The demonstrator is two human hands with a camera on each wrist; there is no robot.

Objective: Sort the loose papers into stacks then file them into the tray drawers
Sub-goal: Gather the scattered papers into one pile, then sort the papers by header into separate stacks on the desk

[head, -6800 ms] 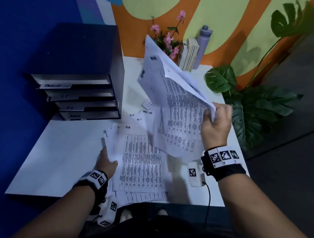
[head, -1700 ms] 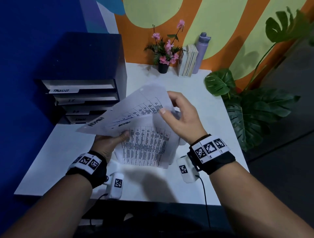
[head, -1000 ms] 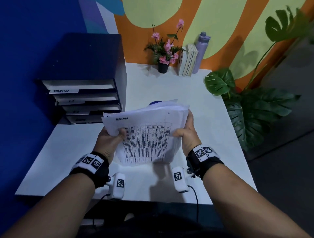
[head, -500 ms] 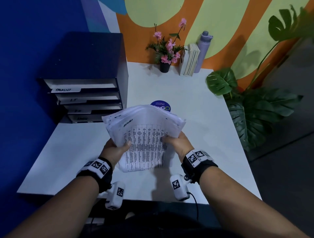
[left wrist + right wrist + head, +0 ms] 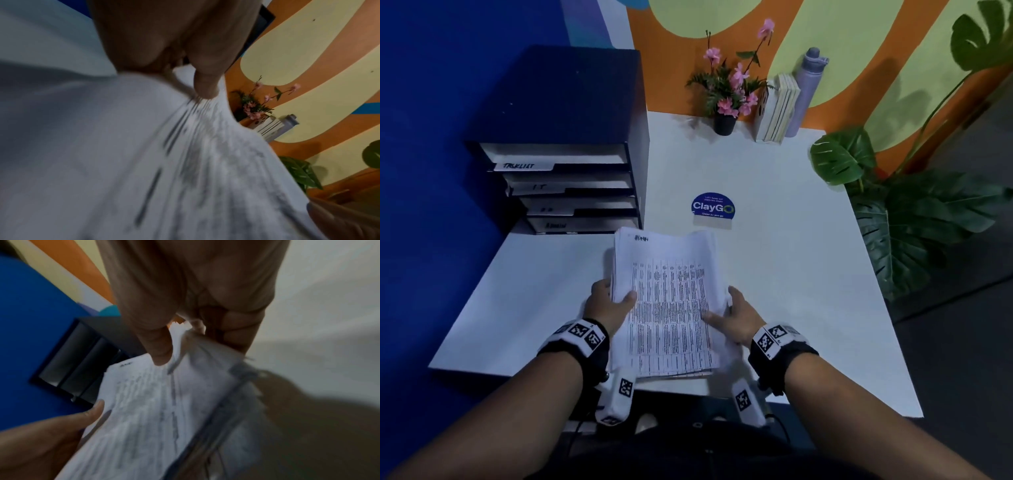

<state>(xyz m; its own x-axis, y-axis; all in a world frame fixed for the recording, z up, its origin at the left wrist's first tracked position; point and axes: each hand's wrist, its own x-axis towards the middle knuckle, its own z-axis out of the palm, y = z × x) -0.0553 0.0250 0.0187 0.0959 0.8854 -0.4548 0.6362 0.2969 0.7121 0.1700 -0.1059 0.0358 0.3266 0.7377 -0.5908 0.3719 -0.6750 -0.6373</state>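
A thick stack of printed papers [image 5: 669, 301] lies lengthwise over the white desk [image 5: 791, 274] near its front edge, a handwritten word at its top. My left hand [image 5: 609, 301] grips the stack's left edge, thumb on the top sheet. My right hand [image 5: 736, 317] grips the right edge, thumb on top too. In the left wrist view the thumb [image 5: 205, 78] presses on the papers [image 5: 185, 162]. The right wrist view shows the stack [image 5: 160, 410] pinched under my thumb [image 5: 158, 344]. The dark tray drawer unit [image 5: 565, 192] with labelled drawers stands at the desk's back left.
A round blue ClayGo sticker [image 5: 713, 207] sits on the desk just beyond the papers. A flower pot [image 5: 724, 123], upright books [image 5: 777, 109] and a purple bottle [image 5: 808, 85] line the back wall. A large leafy plant [image 5: 914, 219] stands off the desk's right edge.
The scattered sheets were gathered into one stack in both hands. Over the last second the stack came down from upright to nearly flat, close to the desk front.
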